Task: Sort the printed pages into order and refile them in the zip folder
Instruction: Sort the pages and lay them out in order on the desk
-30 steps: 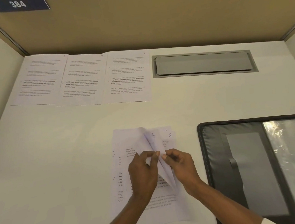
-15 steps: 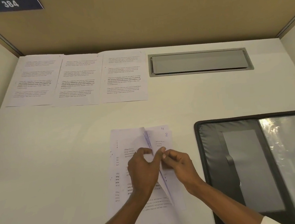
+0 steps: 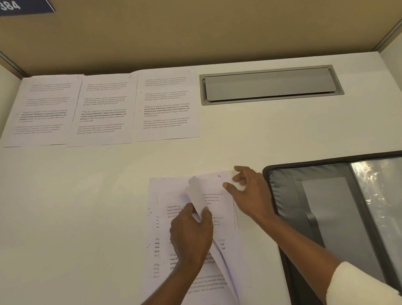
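A loose stack of printed pages (image 3: 164, 248) lies on the white desk in front of me. My left hand (image 3: 191, 233) grips several upper sheets, folded back and lifted off the stack. Under them shows a page marked "4" (image 3: 219, 192). My right hand (image 3: 248, 192) pinches that page's top right corner. Three printed pages (image 3: 105, 109) lie side by side at the back left. The open black zip folder (image 3: 327, 214) lies at the right, with a clear plastic sleeve (image 3: 394, 208) inside.
A grey cable hatch (image 3: 270, 84) is set into the desk at the back. Beige partition walls (image 3: 184, 25) close off the back and both sides. A dark sign reading 384 (image 3: 9, 6) hangs at the top left.
My right hand left the middle of the stack and went up and right to the corner of the page marked 4. My left hand folded the upper sheets further back.
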Action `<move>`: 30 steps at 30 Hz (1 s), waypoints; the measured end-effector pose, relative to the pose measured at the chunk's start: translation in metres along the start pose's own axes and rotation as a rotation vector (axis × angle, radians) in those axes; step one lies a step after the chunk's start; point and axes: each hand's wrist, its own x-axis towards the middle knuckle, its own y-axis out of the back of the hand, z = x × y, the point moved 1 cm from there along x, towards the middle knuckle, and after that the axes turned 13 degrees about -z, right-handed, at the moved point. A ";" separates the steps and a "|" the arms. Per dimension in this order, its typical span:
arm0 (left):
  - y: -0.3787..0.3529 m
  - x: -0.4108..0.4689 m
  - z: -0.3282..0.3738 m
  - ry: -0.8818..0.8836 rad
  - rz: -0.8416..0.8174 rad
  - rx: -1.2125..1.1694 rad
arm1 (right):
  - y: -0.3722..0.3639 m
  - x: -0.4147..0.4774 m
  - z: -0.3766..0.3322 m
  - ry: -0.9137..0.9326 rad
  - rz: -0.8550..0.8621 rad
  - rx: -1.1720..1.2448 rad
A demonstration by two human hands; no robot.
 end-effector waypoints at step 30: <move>-0.005 -0.005 0.004 -0.029 -0.090 0.101 | -0.012 -0.022 -0.029 -0.163 -0.040 0.067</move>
